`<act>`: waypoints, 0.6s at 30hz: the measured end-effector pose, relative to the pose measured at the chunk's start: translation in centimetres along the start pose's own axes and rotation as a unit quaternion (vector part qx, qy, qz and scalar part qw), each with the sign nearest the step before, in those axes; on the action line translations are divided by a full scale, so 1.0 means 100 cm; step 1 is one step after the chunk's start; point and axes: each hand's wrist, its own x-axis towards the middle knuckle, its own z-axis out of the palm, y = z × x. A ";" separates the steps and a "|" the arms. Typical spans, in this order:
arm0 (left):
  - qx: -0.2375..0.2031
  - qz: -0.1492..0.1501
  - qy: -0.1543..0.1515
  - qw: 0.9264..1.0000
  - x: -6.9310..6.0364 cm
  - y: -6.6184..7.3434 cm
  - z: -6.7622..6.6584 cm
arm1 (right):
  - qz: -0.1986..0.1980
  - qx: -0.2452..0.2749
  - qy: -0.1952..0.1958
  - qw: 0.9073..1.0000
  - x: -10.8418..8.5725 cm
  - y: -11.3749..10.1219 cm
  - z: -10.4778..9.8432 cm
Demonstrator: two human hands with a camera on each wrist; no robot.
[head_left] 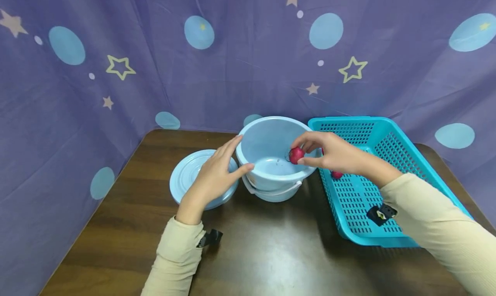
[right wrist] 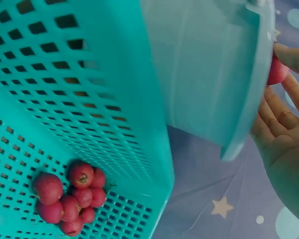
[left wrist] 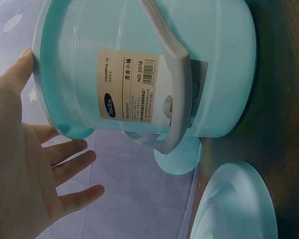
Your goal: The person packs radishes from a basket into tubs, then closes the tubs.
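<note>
One red fruit [head_left: 296, 155] is sitting in the R hand [head_left: 329, 151], thumb on one side & fingertips on the other, so that grip is being a narrow pinch. Fruit's hanging over the mouth of the blue bucket [head_left: 263, 137], approx. at rim level, on the side facing the basket [head_left: 372, 240]. L hand [head_left: 213, 171] is spreading wide, w/ thumb & index touching the rim's left side; it isn't wrapping round anything. More red fruits [right wrist: 72, 206] are bunching on the basket floor, just R of the bucket. Lid [head_left: 186, 175] is lying on the table [head_left: 240, 253], L of the bucket, partly behind the L hand.

Handling, judging by looks: fruit is seeming light & firm, skin prob. smooth and a bit slippery; apt to roll, might bruise if dropped hard. Best hold: round its widest part, thumb opposing 2-3 fingertips, gentle squeeze. Bucket's looking like thin, light plastic w/ some flex, so prob. sliding or tipping if bumped; steadying it by the rim is making more sense than by the loose handle [left wrist: 182, 84].
</note>
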 end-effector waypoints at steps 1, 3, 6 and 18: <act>-0.001 0.000 0.001 1.000 0.000 0.000 0.000 | 0.001 0.002 -0.005 1.000 0.001 0.000 0.002; -0.002 -0.002 -0.001 1.000 0.001 0.001 0.000 | 0.004 0.004 -0.016 1.000 0.002 0.000 0.005; 0.000 -0.005 -0.002 1.000 0.000 0.001 0.000 | 0.004 0.002 -0.025 1.000 0.003 0.000 0.009; -0.003 -0.006 -0.002 1.000 0.001 0.001 -0.001 | -0.015 0.004 0.006 1.000 0.004 0.006 0.015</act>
